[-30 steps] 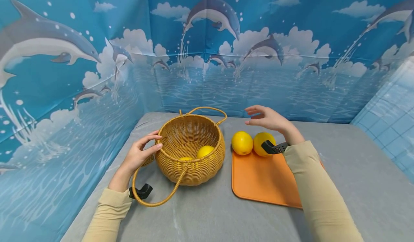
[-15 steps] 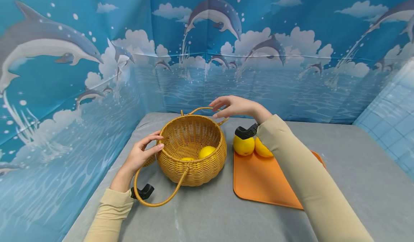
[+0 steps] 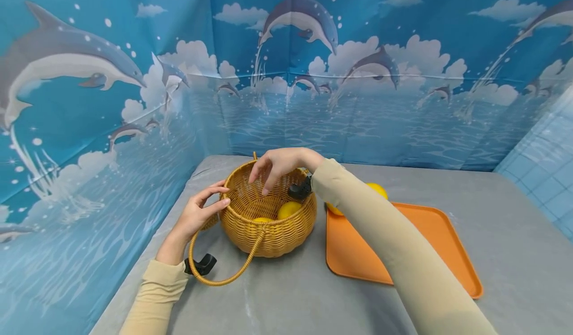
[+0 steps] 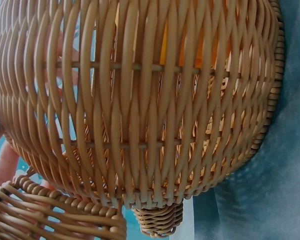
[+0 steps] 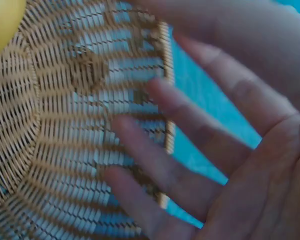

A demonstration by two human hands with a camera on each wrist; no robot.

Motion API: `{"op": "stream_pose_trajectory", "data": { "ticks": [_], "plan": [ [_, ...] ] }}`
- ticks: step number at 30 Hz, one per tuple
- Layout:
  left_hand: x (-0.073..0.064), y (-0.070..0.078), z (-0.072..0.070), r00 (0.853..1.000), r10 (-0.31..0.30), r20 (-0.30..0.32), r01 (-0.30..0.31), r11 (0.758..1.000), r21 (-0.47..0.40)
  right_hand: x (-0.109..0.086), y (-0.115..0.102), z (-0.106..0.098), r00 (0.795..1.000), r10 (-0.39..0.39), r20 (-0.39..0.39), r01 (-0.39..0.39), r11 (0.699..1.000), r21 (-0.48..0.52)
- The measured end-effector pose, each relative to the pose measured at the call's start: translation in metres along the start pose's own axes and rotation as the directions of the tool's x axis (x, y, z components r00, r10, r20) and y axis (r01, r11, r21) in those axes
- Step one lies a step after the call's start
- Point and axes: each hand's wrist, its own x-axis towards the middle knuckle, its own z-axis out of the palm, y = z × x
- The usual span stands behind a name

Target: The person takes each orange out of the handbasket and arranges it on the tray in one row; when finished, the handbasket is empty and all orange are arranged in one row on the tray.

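Observation:
In the head view, a round wicker basket (image 3: 268, 238) stands upright on the grey surface with two yellow fruits inside, one plainly visible (image 3: 289, 209) and one mostly hidden by the front rim (image 3: 262, 220). My left hand (image 3: 190, 220) holds the basket's left rim, fingertips at its edge. Over the basket's mouth is my right hand (image 3: 284, 163), its fingers loosely bent and holding nothing. The right wrist view shows those fingers (image 5: 140, 150) spread above the woven inside, near part of a yellow fruit (image 5: 2, 25). Basket weave fills most of the left wrist view.
An orange tray (image 3: 429, 240) lies right of the basket, partly under the right sleeve. Two more yellow fruits, one behind the forearm (image 3: 377, 190) and one beside it (image 3: 334, 209), sit at its far left. A wicker handle (image 3: 224, 281) droops front left. A dolphin-print curtain (image 3: 286, 116) closes the back.
My right hand has swept left from above the fruits at the tray to over the basket's mouth, its forearm now crossing the tray. The left hand stays on the rim.

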Motion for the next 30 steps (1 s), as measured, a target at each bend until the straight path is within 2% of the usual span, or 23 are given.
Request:
{"op": "stream_pose_trajectory", "data": {
  "ticks": [8,16,22,30],
  "plan": [
    [0.0,0.001,0.001,1.0,-0.011,-0.005,0.011,1.0,-0.001,0.022,0.008,0.019,0.995,-0.042,0.095,0.036,0.997,0.066],
    [0.001,0.0,0.001,1.0,-0.001,-0.011,0.001,1.0,0.0,0.032,0.02,0.035,0.99,-0.064,0.129,0.052,0.994,0.095],
    [0.0,0.002,0.004,1.0,-0.001,-0.01,0.001,1.0,-0.001,0.038,0.028,0.046,0.986,-0.042,0.161,0.029,0.996,0.081],
    [0.001,0.001,0.001,1.0,0.011,-0.012,-0.011,1.0,0.006,0.042,0.026,0.048,0.984,-0.023,0.178,0.022,1.0,0.008]
  ]
}}
